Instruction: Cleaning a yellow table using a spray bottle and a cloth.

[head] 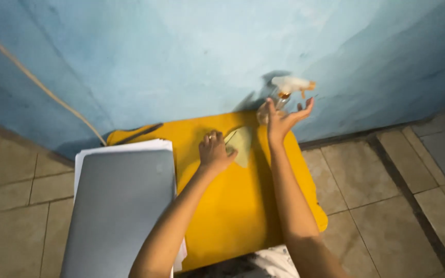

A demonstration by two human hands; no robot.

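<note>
I see a yellow table (243, 206); a grey laptop (119, 211) sits left of my hands. Left hand (215, 152) presses a pale cloth (241, 144), fingers curled on it. Right hand (284, 119) is spread, released, just below the spray bottle (284, 92).

A yellow counter (243, 206) is set against a blue wall, over a tiled floor (387, 190). On its left part a grey laptop (119, 211) is laid closed upon a stack of white paper (124, 146), with a dark pen (140, 134) beside the far edge. Near the far edge a pale yellow cloth (242, 144) is spread flat, and a clear spray bottle (284, 95) is stood at the back by the wall.
</note>
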